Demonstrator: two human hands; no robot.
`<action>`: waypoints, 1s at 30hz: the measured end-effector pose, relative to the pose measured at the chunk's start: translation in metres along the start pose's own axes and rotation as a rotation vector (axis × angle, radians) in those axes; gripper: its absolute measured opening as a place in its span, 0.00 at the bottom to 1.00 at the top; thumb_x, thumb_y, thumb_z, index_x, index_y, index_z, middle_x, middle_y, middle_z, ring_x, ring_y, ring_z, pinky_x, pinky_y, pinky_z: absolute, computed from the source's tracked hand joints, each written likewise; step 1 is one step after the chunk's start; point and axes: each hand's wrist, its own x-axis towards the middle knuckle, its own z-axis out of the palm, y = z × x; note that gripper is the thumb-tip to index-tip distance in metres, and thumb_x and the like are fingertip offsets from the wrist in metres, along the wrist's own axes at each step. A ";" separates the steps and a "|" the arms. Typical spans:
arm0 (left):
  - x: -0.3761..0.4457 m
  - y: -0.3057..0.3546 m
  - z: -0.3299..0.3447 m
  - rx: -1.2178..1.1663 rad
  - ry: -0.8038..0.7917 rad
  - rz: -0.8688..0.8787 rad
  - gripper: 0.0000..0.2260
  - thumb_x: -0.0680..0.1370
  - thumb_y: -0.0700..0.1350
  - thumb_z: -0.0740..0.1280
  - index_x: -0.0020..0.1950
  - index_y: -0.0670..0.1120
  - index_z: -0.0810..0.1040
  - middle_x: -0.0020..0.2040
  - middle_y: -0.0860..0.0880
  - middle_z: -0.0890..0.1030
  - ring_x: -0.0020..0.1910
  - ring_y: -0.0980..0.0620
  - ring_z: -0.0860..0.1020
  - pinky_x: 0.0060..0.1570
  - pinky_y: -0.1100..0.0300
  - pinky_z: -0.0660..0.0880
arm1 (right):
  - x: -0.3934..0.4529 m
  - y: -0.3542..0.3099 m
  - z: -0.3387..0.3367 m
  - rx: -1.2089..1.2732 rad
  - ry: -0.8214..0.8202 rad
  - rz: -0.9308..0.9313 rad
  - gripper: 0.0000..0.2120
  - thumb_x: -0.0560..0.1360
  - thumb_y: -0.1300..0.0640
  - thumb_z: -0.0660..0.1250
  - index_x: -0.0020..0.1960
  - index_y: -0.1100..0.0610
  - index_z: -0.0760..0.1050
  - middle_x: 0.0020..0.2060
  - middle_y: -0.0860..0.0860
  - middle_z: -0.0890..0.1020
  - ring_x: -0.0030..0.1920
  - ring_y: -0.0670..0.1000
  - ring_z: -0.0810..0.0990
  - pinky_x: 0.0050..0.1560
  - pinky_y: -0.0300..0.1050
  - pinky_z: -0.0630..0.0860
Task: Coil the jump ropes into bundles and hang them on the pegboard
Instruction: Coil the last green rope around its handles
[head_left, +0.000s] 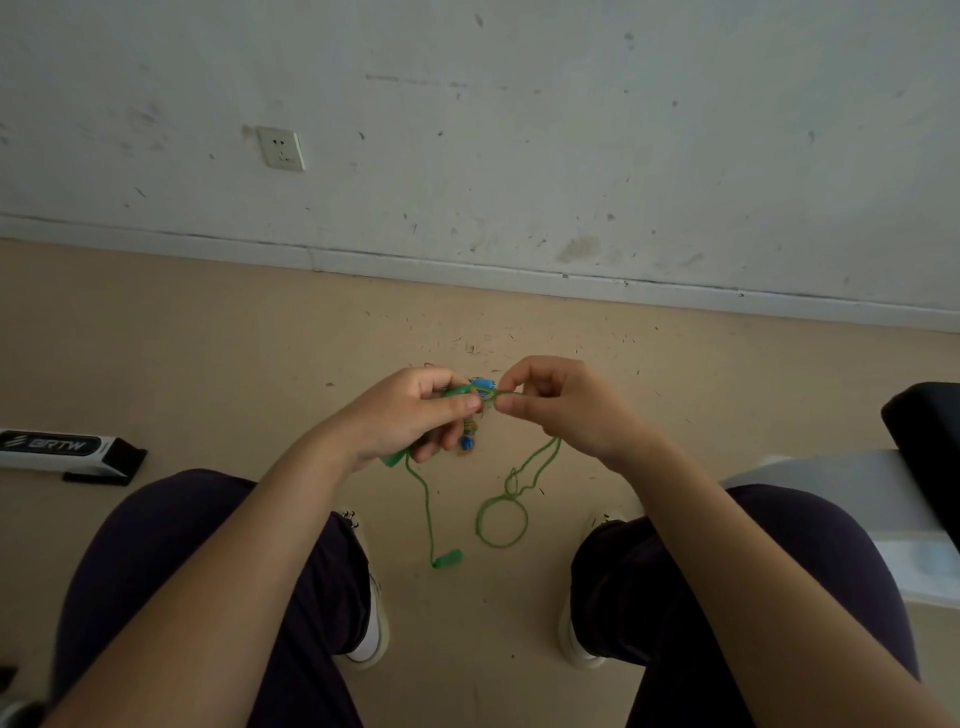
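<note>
**Green cord held between two hands**

The left hand (410, 415) curls around the thin green jump rope (498, 512) and its green handle; the right hand (563, 402) pinches the cord between thumb and forefinger. Slack loops hang toward the beige floor (208, 338).

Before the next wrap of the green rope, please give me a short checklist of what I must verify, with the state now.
1. Left hand grips the green handle and bundle: ok.
2. Right hand pinches the green rope near the left fingers: ok.
3. Hanging rope free of knots: not ok, a loop and a kink sit in it.
4. Second handle hangs free between the knees: ok.
5. Coil is tight and even: cannot tell, fingers hide it.
6. Pegboard within reach: cannot tell, not in view.
</note>
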 end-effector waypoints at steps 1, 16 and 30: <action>0.000 0.001 0.000 -0.014 0.001 -0.002 0.12 0.82 0.48 0.65 0.56 0.39 0.77 0.33 0.46 0.79 0.25 0.50 0.71 0.28 0.59 0.69 | 0.000 0.000 -0.001 0.011 0.023 -0.005 0.03 0.75 0.56 0.73 0.43 0.51 0.80 0.25 0.43 0.69 0.27 0.43 0.64 0.29 0.36 0.63; -0.001 0.000 -0.003 -0.115 0.063 0.005 0.12 0.81 0.44 0.67 0.51 0.33 0.77 0.31 0.47 0.76 0.26 0.50 0.69 0.27 0.60 0.68 | -0.004 -0.005 -0.010 -0.059 0.263 -0.151 0.06 0.72 0.55 0.74 0.44 0.45 0.81 0.50 0.43 0.81 0.54 0.44 0.78 0.59 0.44 0.73; 0.004 -0.004 -0.004 -0.232 0.047 0.014 0.07 0.79 0.43 0.68 0.51 0.39 0.80 0.33 0.47 0.79 0.26 0.52 0.73 0.29 0.62 0.73 | -0.001 -0.004 0.002 -0.077 0.166 -0.111 0.05 0.74 0.58 0.73 0.43 0.53 0.78 0.37 0.44 0.82 0.40 0.43 0.81 0.46 0.37 0.78</action>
